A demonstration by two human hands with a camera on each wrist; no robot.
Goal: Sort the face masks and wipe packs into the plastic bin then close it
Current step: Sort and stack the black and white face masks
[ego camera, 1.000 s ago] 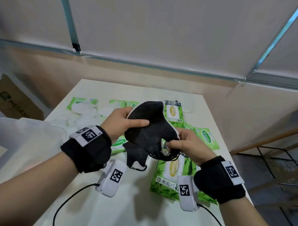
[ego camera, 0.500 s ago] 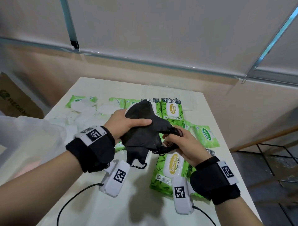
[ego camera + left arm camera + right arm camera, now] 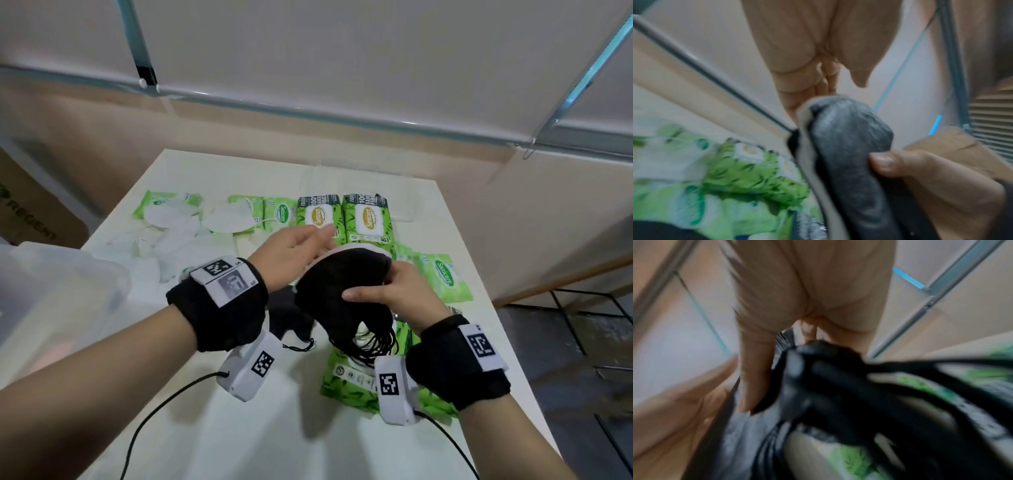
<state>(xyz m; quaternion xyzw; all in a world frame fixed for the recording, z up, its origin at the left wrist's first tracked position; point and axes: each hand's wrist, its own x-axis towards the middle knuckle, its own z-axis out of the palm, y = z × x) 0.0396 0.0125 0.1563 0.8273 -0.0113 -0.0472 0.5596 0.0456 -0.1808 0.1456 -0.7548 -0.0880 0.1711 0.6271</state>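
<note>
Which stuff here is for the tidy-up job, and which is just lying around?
For the job:
- stack of black face masks, held in the right hand
- white face masks
- green wipe packs
- clear plastic bin

Just lying about:
- brown cardboard box
- black metal rack

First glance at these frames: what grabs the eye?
The bundle of black face masks held mid-air at centre, gripped by the right hand, the left hand open against its far side. Behind it, green wipe packs lie across the white table.
</note>
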